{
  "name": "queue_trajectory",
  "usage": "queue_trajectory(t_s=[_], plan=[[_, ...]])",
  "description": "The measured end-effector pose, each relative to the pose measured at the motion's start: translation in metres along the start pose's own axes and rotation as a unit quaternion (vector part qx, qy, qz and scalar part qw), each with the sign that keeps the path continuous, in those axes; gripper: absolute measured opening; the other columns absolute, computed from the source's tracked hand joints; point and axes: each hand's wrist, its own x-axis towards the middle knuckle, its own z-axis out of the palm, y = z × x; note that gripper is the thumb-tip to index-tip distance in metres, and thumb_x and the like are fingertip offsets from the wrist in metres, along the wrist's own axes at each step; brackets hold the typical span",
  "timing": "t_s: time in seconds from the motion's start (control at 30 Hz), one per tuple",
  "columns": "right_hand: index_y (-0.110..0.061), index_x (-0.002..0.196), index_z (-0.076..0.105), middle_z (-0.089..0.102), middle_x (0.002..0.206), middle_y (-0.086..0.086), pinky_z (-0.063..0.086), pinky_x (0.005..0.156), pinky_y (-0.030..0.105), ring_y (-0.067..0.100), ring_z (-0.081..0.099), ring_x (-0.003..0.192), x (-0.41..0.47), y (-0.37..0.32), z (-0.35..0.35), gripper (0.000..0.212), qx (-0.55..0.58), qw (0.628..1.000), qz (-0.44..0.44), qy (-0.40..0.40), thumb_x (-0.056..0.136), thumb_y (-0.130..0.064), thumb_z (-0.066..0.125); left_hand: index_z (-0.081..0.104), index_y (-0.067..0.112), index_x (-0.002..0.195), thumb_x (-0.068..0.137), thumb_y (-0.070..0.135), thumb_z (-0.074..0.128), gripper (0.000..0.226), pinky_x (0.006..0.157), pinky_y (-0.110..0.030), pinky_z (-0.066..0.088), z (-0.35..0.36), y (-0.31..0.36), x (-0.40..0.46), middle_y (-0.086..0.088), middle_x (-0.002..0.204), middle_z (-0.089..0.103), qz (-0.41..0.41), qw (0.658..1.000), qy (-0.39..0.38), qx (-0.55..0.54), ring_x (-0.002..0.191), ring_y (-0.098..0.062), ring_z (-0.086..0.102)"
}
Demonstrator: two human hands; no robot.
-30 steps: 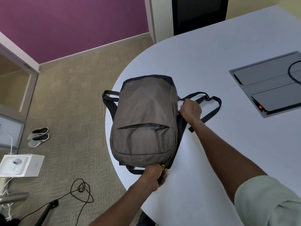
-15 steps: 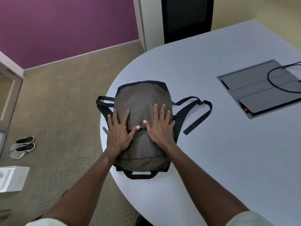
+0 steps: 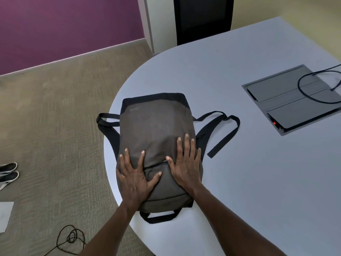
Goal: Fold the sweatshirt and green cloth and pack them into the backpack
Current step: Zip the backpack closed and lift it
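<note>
A grey-brown backpack (image 3: 155,124) with black trim lies flat and bulging at the left end of the pale table (image 3: 249,172), its black straps spread out to both sides. My left hand (image 3: 133,175) presses flat on its lower left part, fingers spread. My right hand (image 3: 186,163) presses flat on the lower right part, beside the front pocket zip. The bag looks closed. No sweatshirt or green cloth is visible.
A grey cable hatch (image 3: 293,97) with a red light and a black cable sits in the table at the right. A black chair back (image 3: 203,17) stands beyond the table. On the carpet lie shoes (image 3: 8,172), a coiled black cord (image 3: 72,239) and a white sheet.
One second ago my hands held the bag's bottom edge and right strap. Since then both hands came onto the bag's top and now press flat, my left hand slightly lower than half a second ago.
</note>
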Motion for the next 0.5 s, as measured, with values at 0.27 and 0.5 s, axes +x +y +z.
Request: queue_trajectory(t_s=[0.27,0.5], plan=[[-0.016,0.159,0.000,-0.003,0.166,0.014,0.022,0.114,0.064,0.034,0.003,0.152,0.027,0.004,0.003,0.084,-0.006,1.000,-0.016,-0.025,0.097,-0.067,0.026,0.031,0.028,0.153,0.075,0.084,0.038,0.096,0.104,-0.066,0.030,0.005,0.007,0.016,-0.021,0.163,0.005,-0.022,1.000,0.000,-0.016,0.148,-0.044,0.012],[-0.021,0.159,-0.001,-0.006,0.166,0.012,0.019,0.112,0.070,0.033,0.001,0.153,0.015,-0.011,-0.013,0.079,-0.014,1.000,0.010,-0.014,0.099,-0.064,0.027,0.015,0.033,0.157,0.077,0.084,0.036,0.097,0.108,-0.069,0.025,-0.001,0.005,0.014,-0.017,0.164,-0.007,-0.028,0.998,-0.018,-0.046,0.150,-0.042,0.003]])
